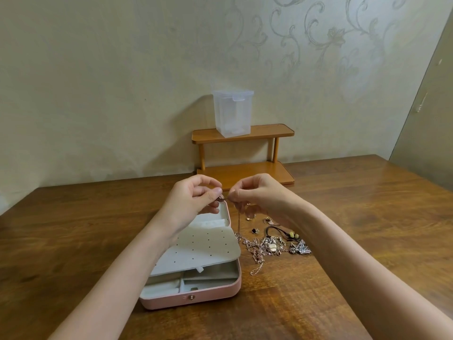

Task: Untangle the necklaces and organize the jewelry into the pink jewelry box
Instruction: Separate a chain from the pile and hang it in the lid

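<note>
Necklaces (267, 245) lie in a tangled heap on the brown wooden table (343, 241), just to the right of the pink jewelry box (196, 298), which sits open near the table's front edge with its grey perforated flap (203, 246) folded over the grey-lined compartments. Behind it, against the patterned wall, stands a small two-tier wooden shelf (245, 153) with a clear plastic container (232, 114) on its upper board. Both forearms reach in from the bottom edge and meet above the far end of the box. The left hand (196, 197) has thumb and forefinger pinched on one end of a thin rose-gold chain (239, 222), and the right hand (255, 195) pinches the same chain right beside it, fingertips almost touching. From the right hand the chain hangs down to the heap on the table. A few small loose pieces (255, 230), likely earrings, lie scattered between the hands and the heap.
</note>
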{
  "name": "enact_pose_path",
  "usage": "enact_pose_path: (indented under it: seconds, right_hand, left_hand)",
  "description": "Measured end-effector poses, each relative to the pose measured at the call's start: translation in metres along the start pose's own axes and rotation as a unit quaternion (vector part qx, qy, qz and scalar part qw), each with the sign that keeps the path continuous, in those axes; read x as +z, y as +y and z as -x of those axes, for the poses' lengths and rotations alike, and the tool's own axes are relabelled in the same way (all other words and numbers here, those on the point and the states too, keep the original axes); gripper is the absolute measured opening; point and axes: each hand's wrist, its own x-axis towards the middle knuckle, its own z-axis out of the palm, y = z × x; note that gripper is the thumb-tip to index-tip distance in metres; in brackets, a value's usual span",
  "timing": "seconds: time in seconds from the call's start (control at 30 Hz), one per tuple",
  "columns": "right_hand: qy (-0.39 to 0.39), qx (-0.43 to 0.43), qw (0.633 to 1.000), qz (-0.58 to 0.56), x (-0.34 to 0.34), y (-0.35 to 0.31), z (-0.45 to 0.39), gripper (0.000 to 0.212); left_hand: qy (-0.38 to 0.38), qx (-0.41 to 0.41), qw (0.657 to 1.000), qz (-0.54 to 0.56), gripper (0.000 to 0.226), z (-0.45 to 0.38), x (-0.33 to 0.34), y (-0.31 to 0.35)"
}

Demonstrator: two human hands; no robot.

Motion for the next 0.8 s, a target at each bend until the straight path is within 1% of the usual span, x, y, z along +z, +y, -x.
enact_pose_path:
  seconds: [0.2,0.27,0.33,0.4,0.43,0.53,0.6,0.73,0.8]
  right_hand:
    - [-0.047,0.021,0.999,-0.005,0.0002,-0.0013,0.0004,0.014]
    - [-0.05,0.022,0.998,-0.004,0.0005,-0.0013,0.0007,0.014]
    - [-0.051,0.019,0.999,-0.001,0.0011,-0.0011,0.0013,0.013]
    - [-0.05,0.013,0.999,-0.003,0.0013,-0.0012,0.0012,0.012]
    - [-0.049,0.007,0.999,0.0,0.001,-0.001,0.0011,0.013]
    - [-0.048,-0.01,0.999,0.011,-0.0008,-0.001,0.0012,0.018]
    - [-0.046,-0.022,0.999,0.016,-0.002,-0.0016,0.0022,0.018]
    - [-0.045,-0.048,0.997,0.026,-0.0037,-0.0031,0.0027,0.018]
    - [-0.028,-0.061,0.997,0.041,-0.0039,-0.0037,0.002,0.016]
  left_hand:
    - [-0.014,-0.05,0.989,0.138,0.012,0.0024,0.0015,0.0045]
    - [-0.038,-0.072,0.98,0.182,0.012,0.0029,0.0012,0.0047]
    - [-0.076,-0.09,0.972,0.204,0.013,0.0032,0.0005,0.0045]
    - [-0.105,-0.098,0.972,0.188,0.019,0.004,-0.0007,0.0057]
    - [-0.106,-0.097,0.975,0.167,0.02,0.0042,-0.0012,0.0063]
    - [-0.074,-0.074,0.992,0.068,0.011,0.0035,-0.0023,0.0071]
    - [-0.053,-0.061,0.996,0.032,0.008,0.0025,-0.0019,0.0067]
    - [-0.036,-0.046,0.998,0.017,0.006,0.0027,0.0008,0.0066]
    - [-0.021,-0.043,0.998,0.026,0.006,0.0029,0.0018,0.0061]
